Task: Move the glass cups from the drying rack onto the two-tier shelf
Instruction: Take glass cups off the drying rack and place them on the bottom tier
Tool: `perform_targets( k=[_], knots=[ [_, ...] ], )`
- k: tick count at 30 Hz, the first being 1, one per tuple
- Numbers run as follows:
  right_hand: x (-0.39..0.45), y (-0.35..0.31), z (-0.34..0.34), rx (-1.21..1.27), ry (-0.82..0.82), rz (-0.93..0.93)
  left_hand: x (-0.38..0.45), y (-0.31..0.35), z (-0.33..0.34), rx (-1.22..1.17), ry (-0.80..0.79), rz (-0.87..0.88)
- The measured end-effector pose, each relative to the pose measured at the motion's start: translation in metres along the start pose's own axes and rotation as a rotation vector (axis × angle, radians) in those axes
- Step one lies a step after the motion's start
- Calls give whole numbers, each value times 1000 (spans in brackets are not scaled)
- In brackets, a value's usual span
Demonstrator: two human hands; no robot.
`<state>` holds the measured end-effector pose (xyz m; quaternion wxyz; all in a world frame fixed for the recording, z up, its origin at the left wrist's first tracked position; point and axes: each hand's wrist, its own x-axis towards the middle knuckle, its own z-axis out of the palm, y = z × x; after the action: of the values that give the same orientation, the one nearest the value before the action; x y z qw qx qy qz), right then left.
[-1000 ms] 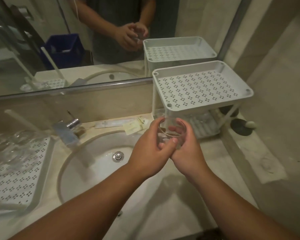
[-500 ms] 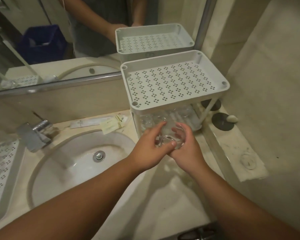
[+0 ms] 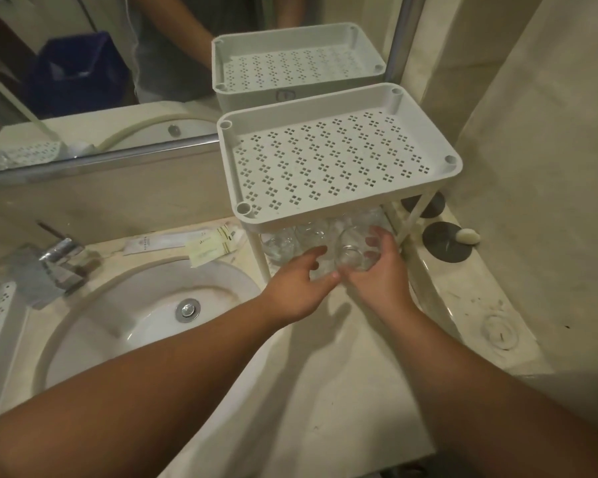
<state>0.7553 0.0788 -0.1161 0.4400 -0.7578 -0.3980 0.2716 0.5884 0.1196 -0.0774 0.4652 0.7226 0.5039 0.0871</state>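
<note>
Glass cup (image 3: 351, 257): held by right hand (image 3: 377, 274); left hand (image 3: 299, 291) open alongside. Risk: clinking against the cups (image 3: 292, 241) crowding the shelf (image 3: 339, 160)'s lower tier.

Round white sink basin (image 3: 94, 326) with chrome drain plug (image 3: 187, 309), set into pale stone bench (image 3: 342, 391). Chrome tap (image 3: 54, 262) behind basin, left. Flat sachets (image 3: 182, 243) lying against back wall. Mirror (image 3: 83, 63) above, metal-edged. Two dark round discs (image 3: 444, 243) on right ledge; small white oval object (image 3: 467, 236) resting on the nearer disc.
</note>
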Motion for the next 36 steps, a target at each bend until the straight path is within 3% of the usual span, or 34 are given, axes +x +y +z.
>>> perform_targets(
  k=[7,11,14,17,21,28,36],
  knots=[
    [31,17,12,-9,13,-4,10,-17,1,567,-164,5],
    [51,17,25,53,7,120,10,-21,-1,792,-229,39],
    [57,20,37,-75,60,54,7,-26,-1,912,-250,37],
    [63,26,45,-54,51,85,4,-34,1,956,-267,33],
    [70,33,53,-117,65,106,5,-39,1,988,-170,99],
    [75,41,61,-198,53,107,10,-31,-3,903,-208,66],
    [81,39,61,-191,60,85,18,-24,-5,960,-263,38]
  ],
)
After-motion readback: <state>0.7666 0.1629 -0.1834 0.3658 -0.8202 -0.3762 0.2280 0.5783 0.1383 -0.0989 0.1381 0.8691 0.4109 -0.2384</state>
